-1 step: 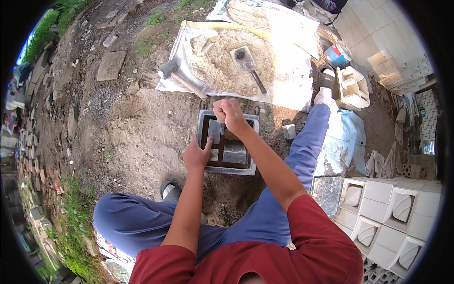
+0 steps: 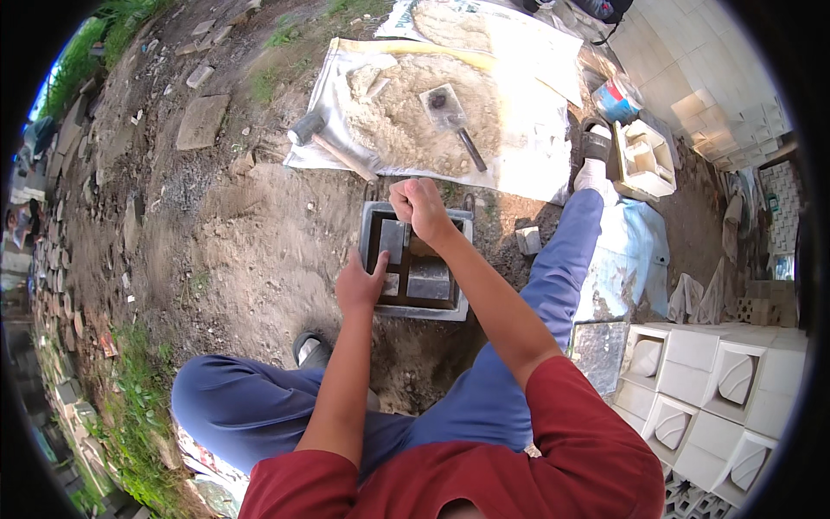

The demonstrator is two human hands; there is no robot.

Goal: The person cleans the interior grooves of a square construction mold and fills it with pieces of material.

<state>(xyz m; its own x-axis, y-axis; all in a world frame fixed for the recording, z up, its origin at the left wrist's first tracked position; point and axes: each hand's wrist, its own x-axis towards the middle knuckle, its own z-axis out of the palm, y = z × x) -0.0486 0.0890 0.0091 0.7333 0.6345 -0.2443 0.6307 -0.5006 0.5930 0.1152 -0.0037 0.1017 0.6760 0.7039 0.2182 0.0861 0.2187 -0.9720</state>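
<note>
A grey rectangular metal block mould (image 2: pixel 421 312) lies on the ground between my legs, with a dark cross-shaped gap between the grey blocks (image 2: pixel 429 281) inside. My left hand (image 2: pixel 360 285) grips its left wall, thumb over the inner side and fingers outside, partly hidden. Above the mould's far edge, my right hand (image 2: pixel 418 210) is closed in a fist. Whatever the fist may hold is hidden, and whether it touches the mould I cannot tell. Just beyond, a mallet (image 2: pixel 344 157) rests with its handle end near the mould's far left corner.
Pale sand (image 2: pixel 380 108) is heaped on a white sheet (image 2: pixel 534 130) ahead, with a flat scoop (image 2: pixel 445 105) on it. To the right stand a bucket (image 2: pixel 617 99) and a cream container (image 2: pixel 645 179). Pale blocks (image 2: pixel 687 363) are stacked at the near right. A small block (image 2: pixel 528 240) lies beside my right leg.
</note>
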